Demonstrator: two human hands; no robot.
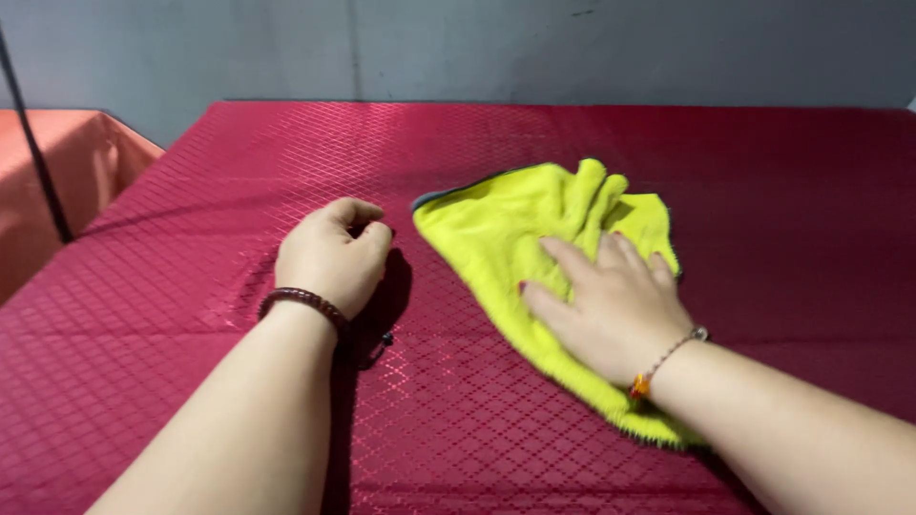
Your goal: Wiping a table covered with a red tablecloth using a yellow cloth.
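Presently, at the far left edge, a salmon-orange fabric panel (67, 172) stands beside the counter, with a thin dark rod (33, 143) slanting across it. The counter itself is covered by a crimson cloth with a glossy diamond-quilted pattern (191, 401), running to a grey wall (477, 48) behind.

The left hand (334, 259) rests on the crimson cover just left of centre, its grip curled into a loose fist that holds nothing. A dark reddish-brown beaded bracelet (303, 303) circles that wrist. The fist lies near the cloth's left corner but apart from it.

Right of centre lies the bright yellow-green fluffy microfibre cloth (496, 229), partly rumpled toward its far end, with a sliver of darker edging at its upper left corner. The right hand (611, 305) presses flat on it, palm down, fingers (572, 257) spread and extended; the grip is wide, pinning the cloth rather than clasping it. A thin beaded string bracelet with an orange bead (668, 358) sits at that wrist.

Judgement: the step in hand appears to be smoothing or wiping with the cloth flattened under the palm. A further move would call for steady downward pressure and for the bunched far folds to be kept from dragging.
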